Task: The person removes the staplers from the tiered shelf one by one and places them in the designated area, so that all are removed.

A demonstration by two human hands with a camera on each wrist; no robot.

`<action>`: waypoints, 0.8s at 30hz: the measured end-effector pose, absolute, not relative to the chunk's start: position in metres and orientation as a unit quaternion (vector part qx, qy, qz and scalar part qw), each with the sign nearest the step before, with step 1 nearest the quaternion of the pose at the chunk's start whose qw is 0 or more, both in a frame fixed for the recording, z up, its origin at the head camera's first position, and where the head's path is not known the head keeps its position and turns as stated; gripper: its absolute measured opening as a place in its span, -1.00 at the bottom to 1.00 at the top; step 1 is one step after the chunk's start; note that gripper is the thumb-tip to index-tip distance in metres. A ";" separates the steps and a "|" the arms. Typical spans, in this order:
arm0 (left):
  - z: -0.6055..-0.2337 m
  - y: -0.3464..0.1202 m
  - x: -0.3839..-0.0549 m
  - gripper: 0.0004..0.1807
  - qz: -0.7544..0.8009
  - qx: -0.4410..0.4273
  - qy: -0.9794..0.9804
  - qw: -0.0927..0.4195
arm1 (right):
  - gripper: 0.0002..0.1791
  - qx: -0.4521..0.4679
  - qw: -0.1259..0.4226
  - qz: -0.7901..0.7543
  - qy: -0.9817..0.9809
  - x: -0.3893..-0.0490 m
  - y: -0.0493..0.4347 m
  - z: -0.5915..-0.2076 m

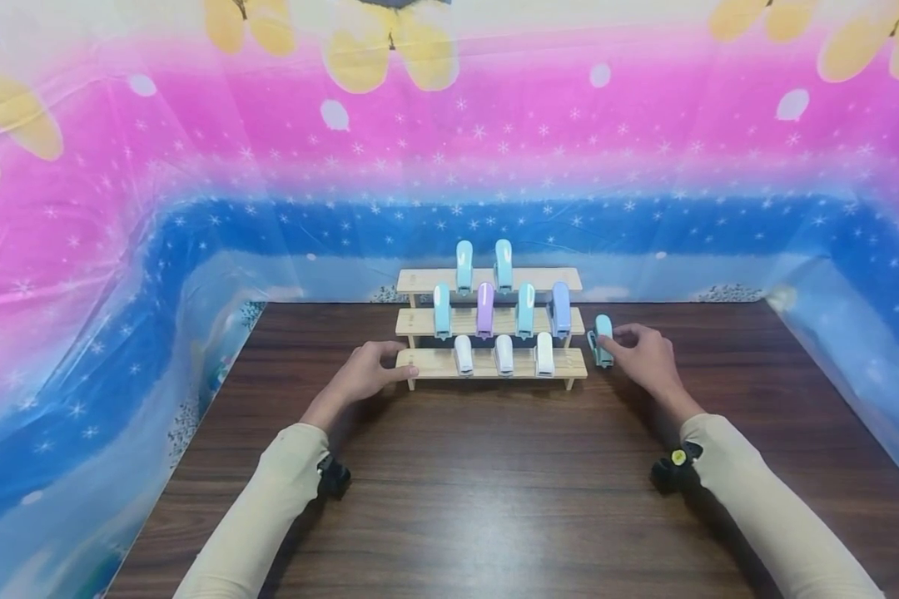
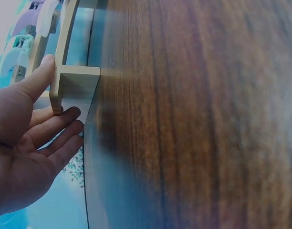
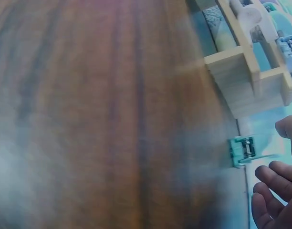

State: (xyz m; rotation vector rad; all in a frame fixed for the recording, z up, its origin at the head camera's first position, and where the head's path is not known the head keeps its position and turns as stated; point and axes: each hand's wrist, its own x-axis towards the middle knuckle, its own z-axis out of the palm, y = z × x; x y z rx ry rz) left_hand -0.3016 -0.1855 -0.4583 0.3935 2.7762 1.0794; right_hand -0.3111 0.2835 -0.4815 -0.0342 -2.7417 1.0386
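A wooden three-tier display rack [image 1: 434, 363] stands near the table's back edge, with small staplers on all its tiers. My left hand [image 1: 361, 372] grips the left end of its bottom shelf, thumb on top and fingers around the board's end, as the left wrist view shows. To the right of the rack is a teal stapler [image 1: 603, 326], seen end-on in the right wrist view [image 3: 242, 151]. My right hand [image 1: 647, 356] is beside it, thumb overlapping the stapler in the head view. Its thumb and fingers are spread apart in the right wrist view.
Two teal staplers [image 1: 503, 264] stand on the top tier. Teal, purple [image 1: 484, 308] and blue [image 1: 561, 308] ones line the middle tier, and three white staplers [image 1: 504, 355] the bottom. Behind the dark wooden table [image 1: 479, 482] hangs a patterned cloth [image 1: 449, 175].
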 end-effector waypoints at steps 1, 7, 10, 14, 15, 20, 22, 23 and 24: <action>-0.458 -0.186 -0.301 -0.37 0.359 0.131 0.922 0.068 | -0.29 -0.011 0.108 0.353 -0.929 -0.311 0.284 -0.479; -0.458 -0.186 -0.300 -0.35 0.359 0.133 0.921 0.066 | -0.21 -0.019 0.114 0.361 -0.925 -0.312 0.286 -0.462; -0.457 -0.186 -0.301 -0.35 0.361 0.133 0.921 0.068 | -0.16 -0.024 0.110 0.368 -0.923 -0.313 0.286 -0.452; -0.457 -0.186 -0.301 -0.35 0.362 0.130 0.920 0.071 | -0.15 -0.013 0.120 0.370 -0.921 -0.315 0.285 -0.439; -0.457 -0.187 -0.300 -0.34 0.361 0.130 0.921 0.071 | -0.16 -0.008 0.124 0.369 -0.921 -0.316 0.284 -0.435; -0.457 -0.187 -0.301 -0.34 0.362 0.131 0.920 0.072 | -0.17 0.031 0.149 0.366 -0.918 -0.320 0.278 -0.417; -0.458 -0.187 -0.301 -0.34 0.364 0.130 0.919 0.072 | -0.18 0.043 0.152 0.367 -0.917 -0.322 0.275 -0.409; -0.458 -0.187 -0.301 -0.34 0.364 0.130 0.919 0.071 | -0.18 0.048 0.152 0.368 -0.916 -0.323 0.273 -0.405; -0.458 -0.187 -0.301 -0.34 0.364 0.130 0.920 0.071 | -0.19 0.050 0.151 0.369 -0.916 -0.324 0.271 -0.402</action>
